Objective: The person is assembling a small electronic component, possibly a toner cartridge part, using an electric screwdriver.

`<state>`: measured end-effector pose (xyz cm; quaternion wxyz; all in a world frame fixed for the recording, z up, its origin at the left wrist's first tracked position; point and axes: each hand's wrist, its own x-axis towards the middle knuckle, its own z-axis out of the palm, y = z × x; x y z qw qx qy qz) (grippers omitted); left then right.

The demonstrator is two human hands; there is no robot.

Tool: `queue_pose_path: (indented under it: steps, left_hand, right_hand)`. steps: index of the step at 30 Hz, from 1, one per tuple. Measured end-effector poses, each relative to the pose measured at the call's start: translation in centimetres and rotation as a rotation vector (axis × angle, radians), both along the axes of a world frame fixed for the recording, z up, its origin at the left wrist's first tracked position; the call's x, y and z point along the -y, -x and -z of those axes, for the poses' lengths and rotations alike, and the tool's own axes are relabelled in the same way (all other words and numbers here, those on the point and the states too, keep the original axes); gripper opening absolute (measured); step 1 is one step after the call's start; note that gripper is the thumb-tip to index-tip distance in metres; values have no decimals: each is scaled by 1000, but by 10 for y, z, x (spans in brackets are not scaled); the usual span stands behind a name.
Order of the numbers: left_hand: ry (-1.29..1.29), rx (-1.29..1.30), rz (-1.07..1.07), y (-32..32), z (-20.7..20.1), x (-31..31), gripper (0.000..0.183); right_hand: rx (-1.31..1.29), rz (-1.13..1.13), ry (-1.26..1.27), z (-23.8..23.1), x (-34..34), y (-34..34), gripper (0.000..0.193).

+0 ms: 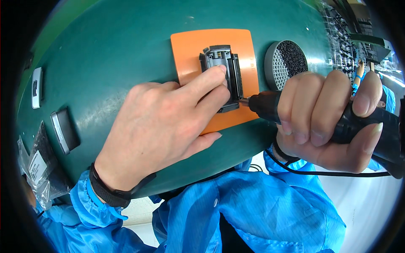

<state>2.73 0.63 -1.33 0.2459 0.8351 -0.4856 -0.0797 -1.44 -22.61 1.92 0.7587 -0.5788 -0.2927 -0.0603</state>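
A black device housing [233,76] with a grey inner part lies on an orange mat [185,46]. My left hand [160,122] lies over the mat's lower left, its fingertips pressing on the housing's inside. Wrapped round a black electric screwdriver [265,106], my right hand [325,114] is closed. The screwdriver points left, its metal tip at the housing's lower right edge. Whether a screw sits under the tip is too small to tell. To the right of the mat stands a round grey dish [274,69] with holes, partly filled with small black screws [293,57].
Two small dark, silver-edged parts lie on the left of the green table [118,50], the nearer one [65,130] below the farther one [37,87]. A labelled clear bag [44,168] sits at the lower left. The screwdriver's black cord [312,172] runs below my right hand. Another person's blue sleeve [388,92] shows far right.
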Motion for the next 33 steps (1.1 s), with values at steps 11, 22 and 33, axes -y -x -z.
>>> queue_pose_path:
  steps: [11,22,33]
  left_hand:
    - [2,-32,-10,1,-3,-3,67]
    - [-4,-56,12,-3,-3,1,61]
    - [-51,-24,-11,-5,-13,14,65]
  right_hand:
    - [41,-38,53,-2,-16,-6,29]
    - [-12,-316,157,-7,-2,-27,36]
    - [29,629,103,-33,43,-17,29]
